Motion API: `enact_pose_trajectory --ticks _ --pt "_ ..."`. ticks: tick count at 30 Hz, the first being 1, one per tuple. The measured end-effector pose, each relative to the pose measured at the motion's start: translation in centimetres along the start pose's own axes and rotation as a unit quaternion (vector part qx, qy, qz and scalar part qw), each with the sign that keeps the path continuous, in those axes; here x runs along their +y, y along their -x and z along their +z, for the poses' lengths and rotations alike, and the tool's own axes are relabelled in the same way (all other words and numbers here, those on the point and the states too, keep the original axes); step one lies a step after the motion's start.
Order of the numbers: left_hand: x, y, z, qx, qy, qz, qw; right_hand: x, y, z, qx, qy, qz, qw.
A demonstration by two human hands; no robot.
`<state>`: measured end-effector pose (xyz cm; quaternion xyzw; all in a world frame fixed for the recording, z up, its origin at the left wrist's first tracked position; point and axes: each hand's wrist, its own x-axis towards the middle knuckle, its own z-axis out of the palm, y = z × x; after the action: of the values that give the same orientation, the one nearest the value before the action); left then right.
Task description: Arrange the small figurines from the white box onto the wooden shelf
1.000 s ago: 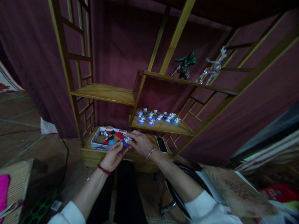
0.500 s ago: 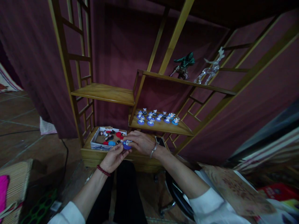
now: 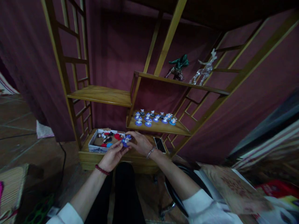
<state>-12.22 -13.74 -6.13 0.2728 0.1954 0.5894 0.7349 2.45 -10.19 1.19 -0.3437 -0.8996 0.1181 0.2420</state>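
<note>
A small purple-and-white figurine (image 3: 126, 141) is held between both hands, in front of the low shelf. My left hand (image 3: 115, 154) grips it from below and the left, by its round purple base. From the right, my right hand (image 3: 140, 143) pinches it with thumb and fingers. Just left of the hands, an open cardboard box (image 3: 98, 149) holds several red, black and blue figurines (image 3: 107, 137). Several similar purple figurines (image 3: 147, 117) stand in rows on the middle shelf (image 3: 161, 127), with black and blue ones among them.
A phone (image 3: 159, 145) lies on the low shelf, right of my hands. Above stand a green-hooded statuette (image 3: 178, 67) and a clear deer figure (image 3: 204, 70). A black stool (image 3: 177, 186) is below my right arm. Slanting wooden posts (image 3: 205, 115) frame the shelves.
The figurine has turned in my hands, from lying tilted to more upright, so its front shows more. My right hand has shifted slightly, its fingers less over the figurine. The view has moved a little.
</note>
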Motion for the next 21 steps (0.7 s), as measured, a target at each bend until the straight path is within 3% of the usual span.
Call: enact_pose_trajectory --ticks 7,13,21 --pt "-0.3 -0.3 0.8 0.006 -0.023 -0.028 0.999 0.8 0.8 -0.1 0.029 -0.023 0.002 0.999" --pt "-1.4 -0.6 1.2 0.003 -0.026 -0.044 0.999 1.8 1.8 -0.6 0.012 -0.004 -0.012 1.0" --pt "-2.8 -1.9 2.9 0.012 -0.005 -0.049 0.999 3.0 3.7 -1.3 0.065 -0.037 0.039 0.996"
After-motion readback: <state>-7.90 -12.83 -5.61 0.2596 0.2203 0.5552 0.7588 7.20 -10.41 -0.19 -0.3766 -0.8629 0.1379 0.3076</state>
